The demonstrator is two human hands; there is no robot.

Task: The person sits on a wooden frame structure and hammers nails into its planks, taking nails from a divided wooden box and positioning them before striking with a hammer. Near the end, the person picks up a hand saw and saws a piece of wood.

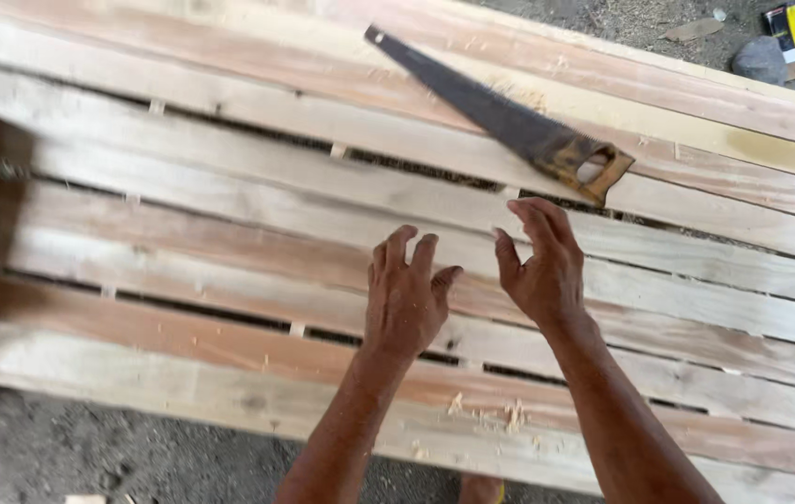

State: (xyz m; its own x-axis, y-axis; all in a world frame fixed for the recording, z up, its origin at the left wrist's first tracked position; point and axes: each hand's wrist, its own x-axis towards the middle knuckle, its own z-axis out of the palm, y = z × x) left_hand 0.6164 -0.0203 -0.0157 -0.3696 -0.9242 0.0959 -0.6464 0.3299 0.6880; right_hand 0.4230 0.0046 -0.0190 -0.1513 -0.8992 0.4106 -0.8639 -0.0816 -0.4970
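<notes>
Both hands, left hand (404, 297) and right hand (540, 264), spread open, empty, over slatted boards (230, 224); splinter risk, handsaw (509, 121) teeth nearby.

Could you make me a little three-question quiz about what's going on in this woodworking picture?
1. True or false: the handsaw is held in the right hand.
2. Which hand is nearer the saw's wooden handle? A) left hand B) right hand
3. Fill in: loose wood ______ lie on the near plank by the forearms.

Key
1. False: the saw lies by itself on the slatted wooden frame; both hands are open and empty above the planks.
2. B
3. Shavings
</notes>
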